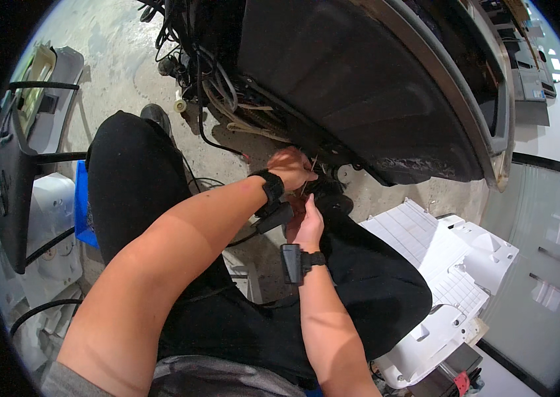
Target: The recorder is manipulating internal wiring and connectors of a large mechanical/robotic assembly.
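My left hand [291, 168] is closed in a pinch near the bottom edge of a large dark grey panel [359, 86]. Thin, pale wire-like strands [314, 163] stick out at its fingertips. Just below it, my right hand [306, 223] has its thumb raised and fingers curled; what lies inside them is hidden. Both wrists wear black straps, each with a dark box-shaped device [291, 263] on the right one. A loose black cable [208, 140] with a reddish end hangs left of my left hand. Behind it runs a bundle of brownish hoses and cables [243, 116].
White plastic panels [419, 245] lie at the right, beside my knee. At the left are a blue bin [83, 205], a black-framed chair-like piece [14, 172] and white moulded parts [55, 205]. The panel's curved rim [439, 73] overhangs the far side.
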### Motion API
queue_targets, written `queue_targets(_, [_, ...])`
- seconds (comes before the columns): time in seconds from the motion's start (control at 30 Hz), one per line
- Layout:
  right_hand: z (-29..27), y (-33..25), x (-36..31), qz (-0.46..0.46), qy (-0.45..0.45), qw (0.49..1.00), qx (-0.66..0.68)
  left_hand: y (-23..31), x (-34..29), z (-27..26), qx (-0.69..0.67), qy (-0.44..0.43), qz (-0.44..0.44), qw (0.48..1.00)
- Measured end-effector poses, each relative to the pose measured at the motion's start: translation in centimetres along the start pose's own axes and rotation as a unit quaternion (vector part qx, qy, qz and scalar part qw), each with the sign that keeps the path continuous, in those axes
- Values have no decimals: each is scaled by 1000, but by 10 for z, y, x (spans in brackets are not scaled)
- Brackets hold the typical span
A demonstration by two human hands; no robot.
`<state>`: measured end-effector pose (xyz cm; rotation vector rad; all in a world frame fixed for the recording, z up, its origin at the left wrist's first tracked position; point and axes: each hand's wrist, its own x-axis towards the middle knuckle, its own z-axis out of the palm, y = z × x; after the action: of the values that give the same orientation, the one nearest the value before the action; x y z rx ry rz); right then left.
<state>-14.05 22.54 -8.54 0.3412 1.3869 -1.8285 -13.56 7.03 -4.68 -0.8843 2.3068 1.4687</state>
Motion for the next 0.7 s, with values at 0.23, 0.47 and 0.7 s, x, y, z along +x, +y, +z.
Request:
queue_targets(0.23, [6, -10, -2, 84, -47, 994, 57, 4, -2, -2, 14, -21, 24, 999])
queue_targets(0.47, [4, -3, 8, -115, 33, 926, -357, 4, -9, -5, 55, -56, 13, 997])
queue_targets(0.7, [9, -21, -11, 120, -9, 993, -21, -13, 1, 8, 57, -25, 47, 997])
